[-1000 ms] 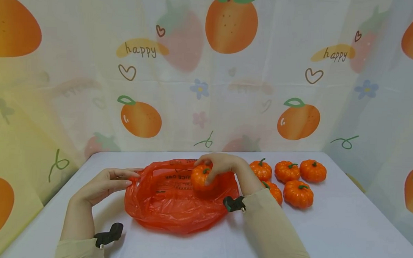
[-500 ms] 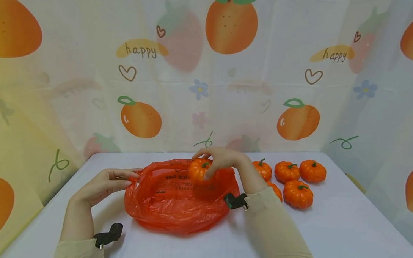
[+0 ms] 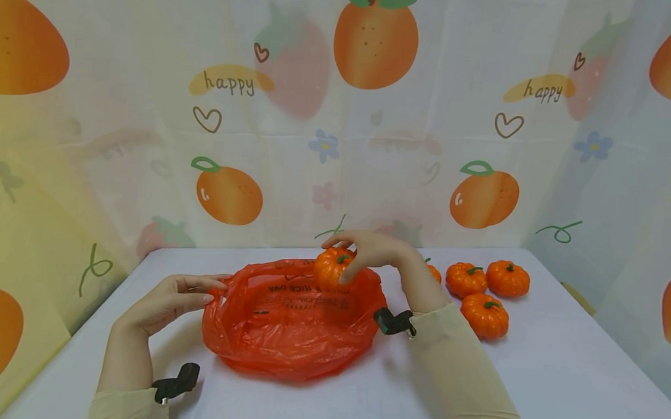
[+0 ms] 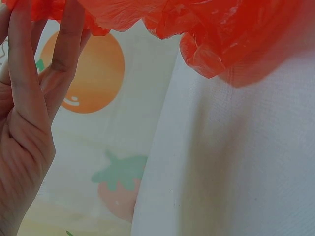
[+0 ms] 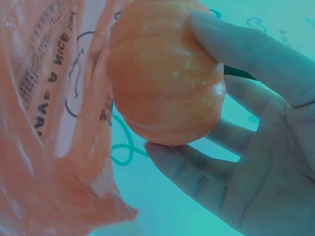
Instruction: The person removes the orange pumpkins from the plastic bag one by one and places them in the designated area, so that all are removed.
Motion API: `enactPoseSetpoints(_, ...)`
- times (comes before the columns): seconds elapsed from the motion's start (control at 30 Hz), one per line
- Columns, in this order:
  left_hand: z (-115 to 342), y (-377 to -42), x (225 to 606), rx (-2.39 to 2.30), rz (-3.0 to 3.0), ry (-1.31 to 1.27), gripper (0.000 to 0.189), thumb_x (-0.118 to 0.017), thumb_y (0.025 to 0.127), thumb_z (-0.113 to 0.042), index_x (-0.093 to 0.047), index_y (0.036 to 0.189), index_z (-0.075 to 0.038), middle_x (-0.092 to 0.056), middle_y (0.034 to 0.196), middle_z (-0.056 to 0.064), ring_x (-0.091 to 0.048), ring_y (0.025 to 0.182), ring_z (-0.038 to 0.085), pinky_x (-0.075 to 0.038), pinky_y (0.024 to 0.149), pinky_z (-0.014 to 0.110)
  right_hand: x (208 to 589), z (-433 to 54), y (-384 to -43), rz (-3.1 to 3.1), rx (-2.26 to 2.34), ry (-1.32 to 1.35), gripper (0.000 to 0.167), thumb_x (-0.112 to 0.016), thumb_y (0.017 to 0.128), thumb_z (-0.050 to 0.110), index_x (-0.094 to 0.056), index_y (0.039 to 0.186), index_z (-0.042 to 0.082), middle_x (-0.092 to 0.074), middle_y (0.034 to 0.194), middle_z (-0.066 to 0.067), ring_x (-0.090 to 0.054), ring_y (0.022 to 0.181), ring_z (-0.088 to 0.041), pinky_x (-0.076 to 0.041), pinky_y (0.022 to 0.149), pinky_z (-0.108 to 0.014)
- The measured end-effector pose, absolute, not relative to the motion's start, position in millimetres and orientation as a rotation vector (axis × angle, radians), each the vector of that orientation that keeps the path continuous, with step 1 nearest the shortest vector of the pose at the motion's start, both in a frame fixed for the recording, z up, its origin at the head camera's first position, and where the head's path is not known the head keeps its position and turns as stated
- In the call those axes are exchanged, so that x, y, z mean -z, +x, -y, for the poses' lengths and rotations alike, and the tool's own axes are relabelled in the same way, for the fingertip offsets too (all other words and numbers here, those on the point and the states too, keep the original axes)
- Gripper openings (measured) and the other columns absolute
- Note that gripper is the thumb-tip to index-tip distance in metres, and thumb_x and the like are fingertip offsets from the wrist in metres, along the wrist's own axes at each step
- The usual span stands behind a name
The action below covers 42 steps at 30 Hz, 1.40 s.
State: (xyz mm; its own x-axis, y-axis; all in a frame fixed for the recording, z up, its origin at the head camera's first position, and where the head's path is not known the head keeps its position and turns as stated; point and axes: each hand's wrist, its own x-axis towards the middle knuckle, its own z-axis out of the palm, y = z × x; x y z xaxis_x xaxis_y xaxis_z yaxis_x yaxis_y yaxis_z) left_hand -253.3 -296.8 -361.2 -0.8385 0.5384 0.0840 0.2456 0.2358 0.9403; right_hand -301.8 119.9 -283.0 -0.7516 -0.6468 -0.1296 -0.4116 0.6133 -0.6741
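Observation:
A red plastic bag (image 3: 292, 350) sits on the table with its mouth spread and printed lettering on its far inner side. At its left rim, my left hand (image 3: 162, 305) pinches the film between thumb and fingers; the left wrist view shows these fingers (image 4: 66, 44) up against the bag's edge. My right hand (image 3: 374, 251) holds a small orange pumpkin (image 3: 330, 268) with a green stem, raised at the far right rim of the bag. In the right wrist view the thumb and fingertips grip the pumpkin (image 5: 165, 73) from two sides, beside the bag (image 5: 54, 182).
Several more small pumpkins (image 3: 485, 316) stand on the right of the white table (image 3: 563, 371), one partly behind the right forearm (image 3: 458, 362). A fruit-printed curtain (image 3: 371, 149) hangs behind the table's far edge. Black wrist cameras (image 3: 176, 381) sit on both sleeves.
The right hand has lifted the pumpkin up from inside the bag to rim height, with its forearm shifting slightly right. The left hand keeps its place at the bag's rim.

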Motion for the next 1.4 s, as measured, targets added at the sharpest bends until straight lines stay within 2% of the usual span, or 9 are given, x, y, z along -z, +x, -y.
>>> enactPoseSetpoints(0.43, 297, -256, 364, -1.614, -2.285, 0.685, 0.032, -0.055, 0.098, -0.008, -0.062, 0.126, 0.006, -0.063, 0.135, -0.018, -0.056, 0.124, -0.009, -0.053, 0.095, 0.02, 277, -139, -291, -2.556, 0.902, -0.808, 0.071, -0.083, 0.076, 0.023, -0.052, 0.14, 0.03, -0.049, 0.148, -0.006, -0.049, 0.132, -0.03, -0.05, 0.101, -0.041)
enactPoseSetpoints(0.8, 297, -255, 364, -1.628, -2.269, 0.712, 0.031, -0.054, 0.098, -0.006, -0.062, 0.126, 0.005, -0.062, 0.136, -0.016, -0.055, 0.124, -0.009, -0.053, 0.095, 0.02, 283, -161, -286, -2.61, 0.94, -0.77, 0.067, -0.083, 0.076, 0.02, -0.056, 0.137, 0.025, -0.052, 0.145, -0.004, -0.048, 0.134, -0.03, -0.052, 0.101, -0.044)
enactPoseSetpoints(1.03, 297, -257, 366, -1.621, -2.277, 0.686, 0.032, -0.055, 0.098, -0.007, -0.061, 0.126, 0.007, -0.063, 0.135, -0.017, -0.055, 0.125, -0.009, -0.052, 0.096, 0.02, 286, -176, -282, -2.626, 0.972, -0.78, 0.068, -0.082, 0.077, 0.021, -0.054, 0.139, 0.022, -0.05, 0.145, -0.004, -0.046, 0.134, -0.029, -0.047, 0.106, -0.047)
enactPoseSetpoints(1.17, 297, -257, 366, -1.622, -2.279, 0.682, 0.032, -0.056, 0.098, -0.007, -0.061, 0.126, 0.007, -0.063, 0.135, -0.017, -0.056, 0.124, -0.009, -0.053, 0.096, 0.021, 287, -185, -279, -2.665, 0.968, -0.744, 0.066, -0.082, 0.077, 0.023, -0.055, 0.137, 0.027, -0.05, 0.143, 0.001, -0.047, 0.133, -0.027, -0.045, 0.107, -0.047)
enactPoseSetpoints(1.4, 296, -256, 364, -1.621, -2.288, 0.674, 0.031, -0.055, 0.098, -0.008, -0.062, 0.125, 0.007, -0.063, 0.134, -0.019, -0.056, 0.123, -0.009, -0.053, 0.095, 0.021, 286, -197, -275, -2.676, 1.0, -0.643, 0.062, -0.083, 0.076, 0.026, -0.056, 0.129, 0.042, -0.047, 0.144, 0.005, -0.048, 0.127, -0.03, -0.051, 0.095, -0.042)
